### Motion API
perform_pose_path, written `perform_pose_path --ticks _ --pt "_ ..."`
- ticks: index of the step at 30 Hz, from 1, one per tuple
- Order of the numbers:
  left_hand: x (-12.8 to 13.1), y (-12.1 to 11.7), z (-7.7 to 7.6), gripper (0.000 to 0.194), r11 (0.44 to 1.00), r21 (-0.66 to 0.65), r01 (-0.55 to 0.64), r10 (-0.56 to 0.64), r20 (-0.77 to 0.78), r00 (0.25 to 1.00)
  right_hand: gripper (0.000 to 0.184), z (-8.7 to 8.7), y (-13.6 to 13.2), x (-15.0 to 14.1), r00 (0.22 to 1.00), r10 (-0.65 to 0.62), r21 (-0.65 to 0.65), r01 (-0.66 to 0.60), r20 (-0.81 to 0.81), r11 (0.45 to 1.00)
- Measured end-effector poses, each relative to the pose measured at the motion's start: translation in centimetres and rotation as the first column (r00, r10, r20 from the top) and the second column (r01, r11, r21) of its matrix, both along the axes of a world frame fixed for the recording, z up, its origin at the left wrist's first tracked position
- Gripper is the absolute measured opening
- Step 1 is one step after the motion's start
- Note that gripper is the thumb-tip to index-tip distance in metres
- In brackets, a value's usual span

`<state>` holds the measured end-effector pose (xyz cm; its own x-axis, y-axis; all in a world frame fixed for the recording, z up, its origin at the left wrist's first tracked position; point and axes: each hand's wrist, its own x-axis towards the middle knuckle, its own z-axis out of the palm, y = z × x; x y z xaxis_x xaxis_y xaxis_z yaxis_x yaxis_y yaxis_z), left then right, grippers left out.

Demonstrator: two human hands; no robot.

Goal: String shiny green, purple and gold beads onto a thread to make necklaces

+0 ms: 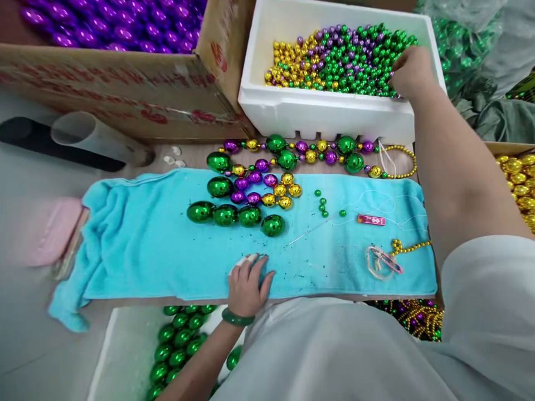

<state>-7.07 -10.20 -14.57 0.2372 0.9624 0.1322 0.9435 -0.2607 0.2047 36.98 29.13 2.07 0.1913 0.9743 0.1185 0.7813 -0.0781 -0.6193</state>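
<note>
My left hand (246, 284) lies flat on the blue towel (146, 245), fingers spread, with nothing in it. Above it rest large green beads (225, 215), purple beads (254, 177) and gold beads (280, 190). A long needle (308, 229) with thin white thread (382, 200) lies to the right, near several small green beads (322, 207). Up at the right, my right hand (412, 69) reaches into the white foam box (326, 111), among small green beads (380, 50). Its fingers are bent down and partly hidden, so what they hold cannot be seen.
A finished-looking bead string (309, 157) lies behind the towel. On the towel are a small pink box (371, 220) and pink scissors (388, 260). A cardboard box (125, 94) of purple beads stands back left. Large green beads (179, 337) sit below the table edge.
</note>
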Motion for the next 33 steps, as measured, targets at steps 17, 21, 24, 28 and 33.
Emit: perform_pose_path --ticks 17,21,24,28,33 --pt "0.4 0.0 0.1 0.042 1.000 0.006 -0.028 0.028 0.005 1.000 0.027 -11.3 -24.8 -10.3 0.814 0.574 -0.415 -0.492 0.092 0.765" --pt "0.5 0.0 0.1 0.042 0.999 0.044 -0.016 0.016 0.018 1.000 0.028 -10.9 -23.1 -11.5 0.878 0.479 -0.370 -0.437 0.025 0.820" --pt "0.5 0.0 0.0 0.042 0.999 0.038 -0.021 0.020 0.025 0.999 0.030 -11.5 -22.0 -12.5 0.886 0.463 -0.421 -0.406 0.038 0.811" --pt "0.4 -0.2 0.1 0.041 0.999 0.046 -0.020 0.019 0.028 0.999 0.034 -11.5 -21.7 -13.0 0.900 0.432 -0.429 -0.368 0.058 0.825" --pt "-1.2 -0.5 -0.9 0.041 0.994 0.109 0.007 -0.011 0.031 0.999 0.026 -7.0 -18.6 -11.0 0.892 0.444 -0.252 -0.412 0.085 0.876"
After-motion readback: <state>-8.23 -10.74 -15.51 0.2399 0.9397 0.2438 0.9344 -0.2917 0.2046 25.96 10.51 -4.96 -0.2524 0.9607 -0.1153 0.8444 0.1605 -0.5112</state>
